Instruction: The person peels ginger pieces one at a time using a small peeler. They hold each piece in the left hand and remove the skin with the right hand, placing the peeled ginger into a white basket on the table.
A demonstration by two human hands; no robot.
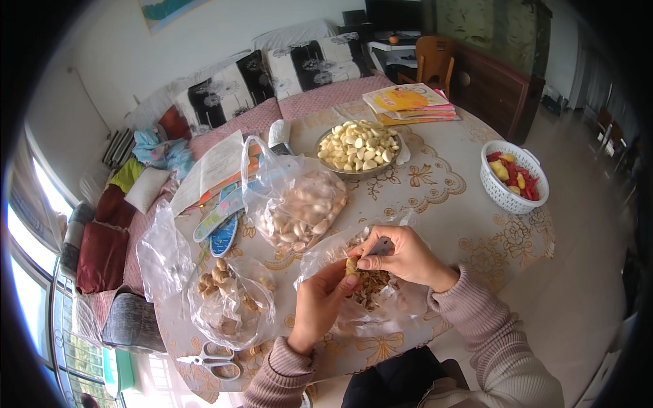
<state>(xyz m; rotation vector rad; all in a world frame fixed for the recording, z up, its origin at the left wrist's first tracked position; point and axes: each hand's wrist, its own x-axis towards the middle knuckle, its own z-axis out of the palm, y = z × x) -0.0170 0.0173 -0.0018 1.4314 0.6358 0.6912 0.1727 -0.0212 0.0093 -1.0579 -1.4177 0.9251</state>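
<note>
My left hand (324, 298) grips a small piece of ginger root (351, 266), partly peeled, over an open plastic bag (357, 324) of brown peelings (375, 290). My right hand (403, 255) holds a flat metal blade (381, 247) close against the ginger; its edge is hidden by the fingers. To the left lies a clear plastic bag (232, 316) with unpeeled ginger (220, 273). Behind it a plastic bag of garlic cloves (301, 209) stands near a metal bowl (352, 174) heaped with peeled garlic (359, 145). A white plastic basket (515, 201) at the right holds red chillies (530, 186) and peeled ginger (499, 170).
Scissors (214, 361) lie at the near left table edge. Blue insoles (224, 235), papers (219, 163) and an empty-looking plastic bag (164, 255) are on the left. Booklets (408, 102) are stacked at the back of the cloth-covered table (438, 224). A sofa (255, 115) stands behind.
</note>
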